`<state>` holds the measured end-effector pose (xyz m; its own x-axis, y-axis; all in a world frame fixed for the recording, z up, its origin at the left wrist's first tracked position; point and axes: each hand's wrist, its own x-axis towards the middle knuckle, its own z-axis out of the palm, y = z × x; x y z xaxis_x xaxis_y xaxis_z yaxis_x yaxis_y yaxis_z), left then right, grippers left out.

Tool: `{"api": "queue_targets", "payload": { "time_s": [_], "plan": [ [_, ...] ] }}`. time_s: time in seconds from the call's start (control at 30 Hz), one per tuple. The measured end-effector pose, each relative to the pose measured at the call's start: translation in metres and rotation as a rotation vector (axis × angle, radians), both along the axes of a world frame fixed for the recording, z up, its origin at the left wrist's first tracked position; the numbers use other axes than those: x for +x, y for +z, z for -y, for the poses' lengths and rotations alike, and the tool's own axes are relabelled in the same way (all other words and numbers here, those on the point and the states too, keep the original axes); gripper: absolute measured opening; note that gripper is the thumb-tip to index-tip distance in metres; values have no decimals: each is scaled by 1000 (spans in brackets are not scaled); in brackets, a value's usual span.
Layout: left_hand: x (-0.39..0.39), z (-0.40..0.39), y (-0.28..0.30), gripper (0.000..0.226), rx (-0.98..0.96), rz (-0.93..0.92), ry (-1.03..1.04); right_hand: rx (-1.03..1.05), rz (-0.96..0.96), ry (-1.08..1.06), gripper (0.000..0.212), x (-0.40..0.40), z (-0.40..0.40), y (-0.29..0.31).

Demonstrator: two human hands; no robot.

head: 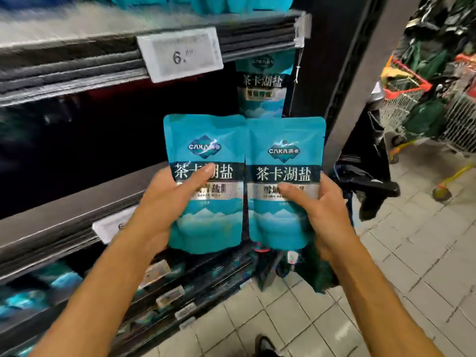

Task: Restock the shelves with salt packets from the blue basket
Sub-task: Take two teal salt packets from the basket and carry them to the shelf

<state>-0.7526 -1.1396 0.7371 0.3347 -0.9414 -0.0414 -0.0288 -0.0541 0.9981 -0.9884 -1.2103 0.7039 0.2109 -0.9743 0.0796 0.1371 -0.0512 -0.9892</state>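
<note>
Two teal salt packets stand side by side in front of the shelf opening. My left hand (pixel 164 202) grips the left packet (pixel 206 140), thumb across its front. My right hand (pixel 316 210) grips the right packet (pixel 286 135) the same way. Both packets are upright with labels facing me. Another salt packet (pixel 262 86) stands upright at the right end of the dark shelf (pixel 77 210) behind them. The blue basket is mostly hidden below the packets; only a dark blue part (pixel 288 269) shows there.
A price tag (pixel 180 54) reading 6 hangs on the upper shelf rail. Lower shelves (pixel 51 284) hold more teal packets. A grey pillar (pixel 360 73) bounds the shelf on the right. Shopping carts (pixel 438 104) with green bags stand on the tiled floor (pixel 386 266) beyond.
</note>
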Motion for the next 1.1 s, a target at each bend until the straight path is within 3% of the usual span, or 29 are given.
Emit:
{"api": "queue_targets", "payload": {
  "time_s": [0.1, 0.23, 0.33, 0.5, 0.6, 0.67, 0.73, 0.9, 1.1],
  "plan": [
    [15, 34, 26, 9, 68, -38, 108, -26, 1, 85, 23, 21, 48, 21],
    [35, 71, 50, 15, 109, -220, 225, -83, 31, 134, 12, 55, 98, 44],
    [48, 92, 55, 11, 9, -374, 220, -132, 43, 132, 16, 77, 127, 55],
    [57, 114, 47, 6, -48, -353, 237, -180, -24, 71, 28, 105, 158, 54],
    [59, 122, 35, 51, -107, -305, 242, -257, -130, 77, 24, 109, 164, 47],
    [62, 127, 29, 70, -143, -273, 206, -337, -256, 34, 27, 106, 165, 42],
    [66, 130, 24, 67, -156, -258, 147, -465, -370, -39, 44, 99, 163, 36],
    [71, 137, 19, 41, -168, -197, -17, -638, -621, -198, 47, 82, 140, 21],
    [59, 155, 18, 40, -161, -191, -23, -597, -588, -154, 35, 85, 145, 18]
  ]
}}
